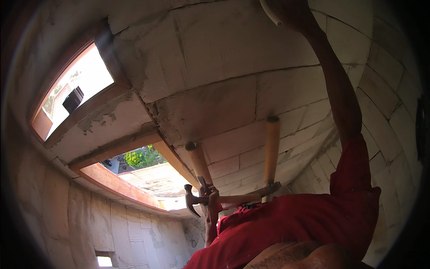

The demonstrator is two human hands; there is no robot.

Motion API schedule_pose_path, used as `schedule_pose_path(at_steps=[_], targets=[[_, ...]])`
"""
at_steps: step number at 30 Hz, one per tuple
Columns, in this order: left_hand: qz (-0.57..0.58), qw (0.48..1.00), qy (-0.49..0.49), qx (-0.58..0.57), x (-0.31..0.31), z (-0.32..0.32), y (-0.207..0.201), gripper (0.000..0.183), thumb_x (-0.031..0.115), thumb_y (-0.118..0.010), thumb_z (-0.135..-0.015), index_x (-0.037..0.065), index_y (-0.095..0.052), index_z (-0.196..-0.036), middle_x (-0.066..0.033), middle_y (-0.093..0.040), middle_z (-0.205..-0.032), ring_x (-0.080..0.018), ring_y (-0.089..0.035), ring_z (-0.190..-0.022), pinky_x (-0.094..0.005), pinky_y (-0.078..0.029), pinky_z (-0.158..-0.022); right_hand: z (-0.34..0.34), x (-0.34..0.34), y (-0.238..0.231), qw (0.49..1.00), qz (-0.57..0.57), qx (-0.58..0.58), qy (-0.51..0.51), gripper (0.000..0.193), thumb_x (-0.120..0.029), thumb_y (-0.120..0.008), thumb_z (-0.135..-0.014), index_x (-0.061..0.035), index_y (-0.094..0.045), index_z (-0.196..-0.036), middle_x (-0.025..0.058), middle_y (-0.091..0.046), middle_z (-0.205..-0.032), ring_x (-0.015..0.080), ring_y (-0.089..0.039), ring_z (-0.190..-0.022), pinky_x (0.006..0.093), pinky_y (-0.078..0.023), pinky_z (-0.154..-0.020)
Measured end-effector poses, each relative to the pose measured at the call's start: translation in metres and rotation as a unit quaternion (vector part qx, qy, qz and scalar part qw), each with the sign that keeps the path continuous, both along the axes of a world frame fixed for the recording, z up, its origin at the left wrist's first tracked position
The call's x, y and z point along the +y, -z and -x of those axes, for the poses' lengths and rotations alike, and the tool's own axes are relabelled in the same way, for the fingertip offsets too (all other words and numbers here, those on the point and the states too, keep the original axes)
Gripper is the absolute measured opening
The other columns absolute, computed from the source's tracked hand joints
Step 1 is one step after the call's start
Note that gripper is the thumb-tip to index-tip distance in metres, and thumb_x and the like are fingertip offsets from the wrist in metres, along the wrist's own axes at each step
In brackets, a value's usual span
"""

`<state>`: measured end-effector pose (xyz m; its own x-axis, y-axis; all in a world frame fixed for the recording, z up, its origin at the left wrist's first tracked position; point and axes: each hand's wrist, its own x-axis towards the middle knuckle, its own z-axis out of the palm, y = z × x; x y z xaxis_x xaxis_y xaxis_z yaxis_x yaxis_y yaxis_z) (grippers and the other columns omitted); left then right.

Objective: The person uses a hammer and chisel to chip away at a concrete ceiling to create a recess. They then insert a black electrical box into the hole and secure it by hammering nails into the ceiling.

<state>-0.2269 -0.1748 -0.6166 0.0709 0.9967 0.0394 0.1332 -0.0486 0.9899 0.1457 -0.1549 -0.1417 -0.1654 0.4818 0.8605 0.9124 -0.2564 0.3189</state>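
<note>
My left hand (212, 202) is closed around a claw hammer (193, 201), whose metal head points left and whose wooden handle runs right toward my red shirt (291, 224). Two more wooden handles stand up beside that hand, one (198, 162) just above it and a paler one (272, 148) further right with a metal head at its lower end. My right arm comes out of the red sleeve and stretches up along the block wall. My right hand (286, 11) sits at the top edge in shadow, next to a white curved thing (268, 10). Its fingers are not visible.
Pale masonry blocks (233, 58) with rough mortar joints fill the view. Two wood-framed window openings (76, 85) (143, 168) lie at the left, with daylight, greenery and a roof outside. A small bright opening (104, 260) sits low in the wall.
</note>
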Motion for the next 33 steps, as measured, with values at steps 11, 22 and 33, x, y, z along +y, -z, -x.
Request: schedule_pose_path(at_steps=[11, 22, 33], targets=[[0.034, 0.961, 0.047, -0.27, -0.004, 0.01, -0.025, 0.033, 0.011, -0.062, -0.084, 0.005, -0.057, -0.116, 0.0021, -0.056, -0.093, -0.0067, -0.054, -0.083, -0.0216, -0.045, -0.075, 0.01, 0.025, 0.016, 0.998, 0.043, -0.039, 0.017, 0.044, -0.029, -0.054, -0.102, -0.0078, -0.055, -0.141, 0.0128, -0.056, -0.142, 0.0261, -0.043, -0.142, 0.0587, -0.018, -0.122], [0.05, 0.965, -0.007, -0.258, -0.009, 0.031, -0.003, 0.034, 0.014, -0.061, -0.088, 0.006, -0.055, -0.12, 0.0, -0.056, -0.094, -0.0091, -0.055, -0.088, -0.0264, -0.046, -0.079, -0.116, 0.024, 0.018, 0.992, 0.028, -0.032, 0.121, 0.045, -0.022, -0.052, -0.104, -0.0069, -0.049, -0.147, 0.0158, -0.055, -0.143, 0.0297, -0.053, -0.131, 0.0461, -0.041, -0.11], [0.056, 0.919, -0.235, -0.312, -0.02, 0.099, 0.018, 0.007, 0.001, -0.06, -0.084, 0.004, -0.058, -0.091, -0.0045, -0.059, -0.078, -0.0161, -0.062, -0.07, -0.0287, -0.049, -0.071, 0.269, 0.037, 0.152, 0.817, 0.122, 0.186, -0.533, 0.027, -0.025, -0.072, -0.096, -0.0003, -0.068, -0.086, 0.0044, -0.053, -0.068, 0.0136, -0.048, -0.061, 0.0328, -0.042, -0.059]])
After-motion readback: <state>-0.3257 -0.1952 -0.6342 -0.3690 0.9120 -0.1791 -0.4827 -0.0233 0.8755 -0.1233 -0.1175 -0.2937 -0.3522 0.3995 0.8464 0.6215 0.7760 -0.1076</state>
